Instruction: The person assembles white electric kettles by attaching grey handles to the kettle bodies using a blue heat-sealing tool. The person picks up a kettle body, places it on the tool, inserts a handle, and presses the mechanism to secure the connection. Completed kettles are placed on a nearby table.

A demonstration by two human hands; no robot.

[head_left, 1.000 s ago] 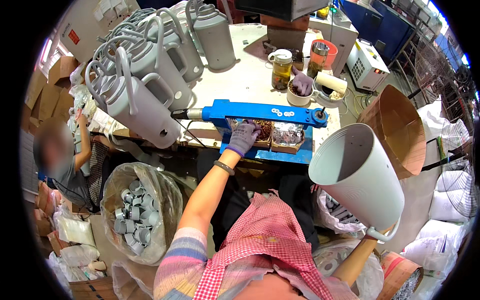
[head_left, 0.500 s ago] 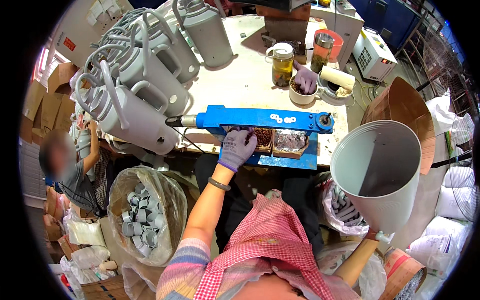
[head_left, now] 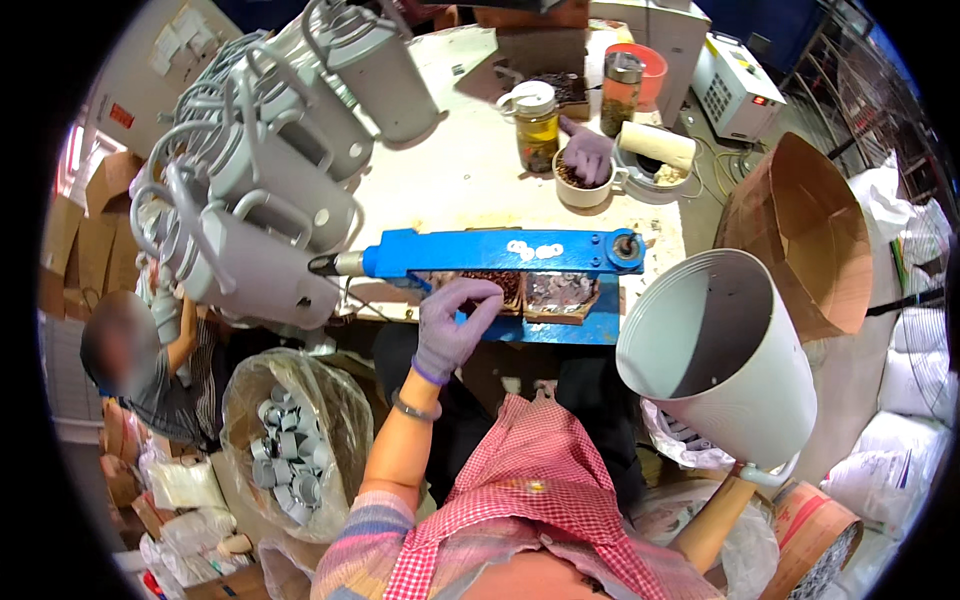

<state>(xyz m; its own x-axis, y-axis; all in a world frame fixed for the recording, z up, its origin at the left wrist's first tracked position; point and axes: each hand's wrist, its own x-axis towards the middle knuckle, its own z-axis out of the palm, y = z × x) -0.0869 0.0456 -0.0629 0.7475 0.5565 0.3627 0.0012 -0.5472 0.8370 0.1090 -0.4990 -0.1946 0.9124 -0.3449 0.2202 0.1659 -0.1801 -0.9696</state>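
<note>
Left hand (head_left: 447, 338) is pinching thumb to finger beside the brown parts (head_left: 494, 284) at the front edge of the worktop (head_left: 440, 185), any held piece indiscernible (likely part-picking); right hand (head_left: 742, 480), grip hidden, is supporting the grey container (head_left: 760, 395) off the front-right corner, next presumably calling for alignment with the blue arm (head_left: 455, 254).

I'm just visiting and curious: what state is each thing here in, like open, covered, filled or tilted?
Grey container: tilted, wide end open.
Right hand: mostly hidden, at that container's handle.
Left hand: gloved, fingers bent; can't tell if holding something small.
Jar: lid on, partly filled with yellow liquid.
White cup: uncovered, holding brown bits.
Purple glove: lying over the cup.
Plastic bag: open, holding grey rings.
Cardboard box: open-topped.
</note>
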